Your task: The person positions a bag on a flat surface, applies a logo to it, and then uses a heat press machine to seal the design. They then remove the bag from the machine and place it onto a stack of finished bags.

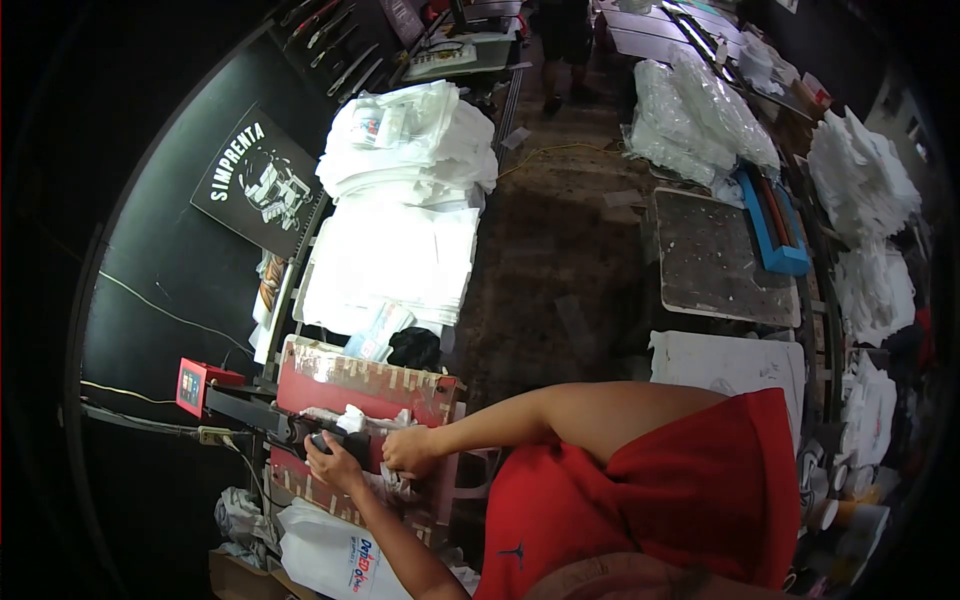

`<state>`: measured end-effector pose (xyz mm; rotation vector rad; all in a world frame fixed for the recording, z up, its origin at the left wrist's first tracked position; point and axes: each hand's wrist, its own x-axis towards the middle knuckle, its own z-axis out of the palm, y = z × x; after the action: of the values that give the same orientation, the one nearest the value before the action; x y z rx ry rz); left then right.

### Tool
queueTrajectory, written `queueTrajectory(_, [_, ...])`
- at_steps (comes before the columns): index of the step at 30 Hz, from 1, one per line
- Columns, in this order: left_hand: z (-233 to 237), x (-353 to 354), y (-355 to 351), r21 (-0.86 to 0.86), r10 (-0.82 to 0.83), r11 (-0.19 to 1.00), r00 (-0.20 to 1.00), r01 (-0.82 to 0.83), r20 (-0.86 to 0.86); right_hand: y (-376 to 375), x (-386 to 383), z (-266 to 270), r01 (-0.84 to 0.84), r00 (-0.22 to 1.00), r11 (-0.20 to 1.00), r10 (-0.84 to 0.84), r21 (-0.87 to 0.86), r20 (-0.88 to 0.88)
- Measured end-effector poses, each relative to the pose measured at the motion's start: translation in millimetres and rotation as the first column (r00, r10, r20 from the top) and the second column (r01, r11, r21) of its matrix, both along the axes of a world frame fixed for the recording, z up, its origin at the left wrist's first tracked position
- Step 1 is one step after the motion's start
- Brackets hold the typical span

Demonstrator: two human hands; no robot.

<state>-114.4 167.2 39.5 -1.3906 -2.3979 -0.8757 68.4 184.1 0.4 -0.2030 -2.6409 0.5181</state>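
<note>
Fingers of my left hand [335, 465] are curled on a dark rounded handle [322, 441] at the end of a black machine arm [252, 409]. The arm comes from a red control box [197, 386] with a small lit display. Close by, my right hand [408, 452] is closed low over a red board [322, 388] with tape along its edges. What its fingers hold is hidden. A crumpled white cloth [352, 418] lies beside both hands, partly behind the dark machine part.
Bright white stacks [390, 260] stand beyond the board, with a black bundle [415, 347] at their near end. A printed white bag [325, 550] lies below. Across the aisle are a worn board [722, 255], a blue tray [770, 225] and clear plastic bags [690, 115]. Another person stands far off.
</note>
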Motion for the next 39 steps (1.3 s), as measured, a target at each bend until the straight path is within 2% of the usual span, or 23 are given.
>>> queueTrajectory(12, [-1.6, 0.8, 0.8, 0.003, 0.008, 1.0, 1.0, -0.008, 0.001, 0.0, 3.8, 5.5, -0.009, 1.0, 0.999, 0.009, -0.044, -0.002])
queueTrajectory(39, [1.2, 0.9, 0.1, -0.011, -0.002, 1.0, 0.999, 0.002, 0.037, 0.9, 1.6, 2.2, -0.009, 0.999, 1.0, 0.009, -0.009, -0.035])
